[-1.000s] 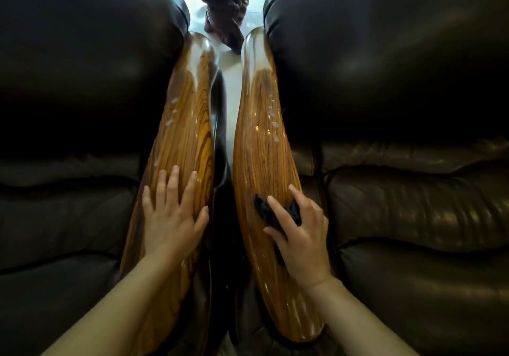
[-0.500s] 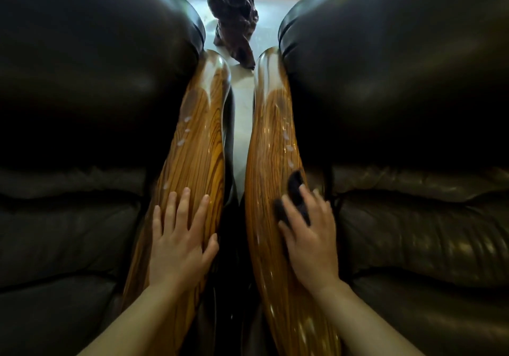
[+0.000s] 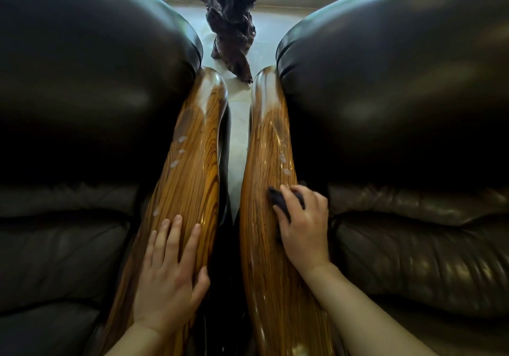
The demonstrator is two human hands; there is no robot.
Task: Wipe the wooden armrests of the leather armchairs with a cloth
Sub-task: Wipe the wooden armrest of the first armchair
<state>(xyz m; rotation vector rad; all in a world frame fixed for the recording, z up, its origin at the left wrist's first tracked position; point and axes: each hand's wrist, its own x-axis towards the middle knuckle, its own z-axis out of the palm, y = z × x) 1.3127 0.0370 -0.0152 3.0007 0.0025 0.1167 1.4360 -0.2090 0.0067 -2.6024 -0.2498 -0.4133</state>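
While the left hand (image 3: 168, 270) lies flat and open on the left armrest (image 3: 190, 168), the right hand (image 3: 303, 229) presses a dark cloth (image 3: 278, 198) onto the right armrest (image 3: 264, 162). The cloth sits under its curled fingers (image 3: 292, 193), seemingly pinched.

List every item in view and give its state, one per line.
Left hand: open, flat on the left armrest, no cloth.
Right hand: pressing the dark cloth onto the right armrest.
Left armrest: glossy, pale spots on it.
Right armrest: glossy, pale spots ahead of the cloth.
Left armchair: dark leather, unoccupied.
Right armchair: dark leather, unoccupied.
Dark carved object: upright on the floor beyond the armrests.
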